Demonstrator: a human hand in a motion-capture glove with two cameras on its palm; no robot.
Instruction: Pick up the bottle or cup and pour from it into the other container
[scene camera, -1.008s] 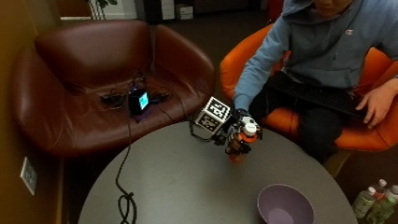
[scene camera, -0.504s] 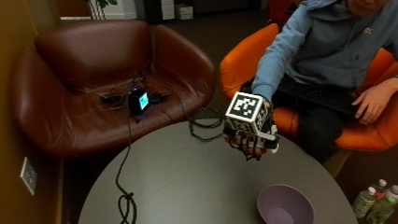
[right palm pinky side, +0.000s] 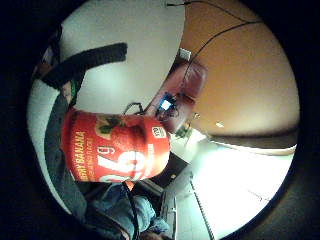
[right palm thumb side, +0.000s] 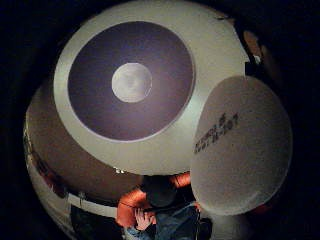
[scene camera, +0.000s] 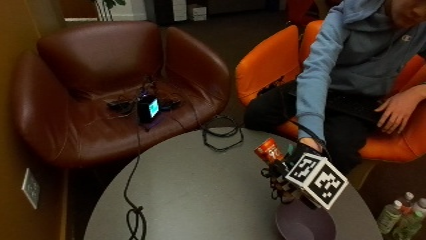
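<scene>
outside view first: the gloved right hand (scene camera: 296, 172) holds a red-orange bottle (scene camera: 269, 149) lifted off the round grey tabletop (scene camera: 193, 195), right beside the purple bowl (scene camera: 306, 225) that stands near the tabletop's edge. how the fingers close round the bottle is mostly hidden there, but in the little finger side palm view the bottle's label (right palm pinky side: 115, 147) fills the space next to the palm with a black strap across it, so i judge the fingers to be wrapped round its body.

the relation that matters: the bowl lies directly under the palm. the thumb side palm view looks straight down into the bowl (right palm thumb side: 95, 120), its pale centre showing, with one pale, date-stamped end of the bottle (right palm thumb side: 240, 145) close beside it. whether that end is base or cap i cannot tell. the bottle's long axis is tilted, its far end pointing up and away from the bowl in the outside view.

my read is that pouring is about to start; the bottle still needs tipping so its mouth comes over the bowl.
</scene>
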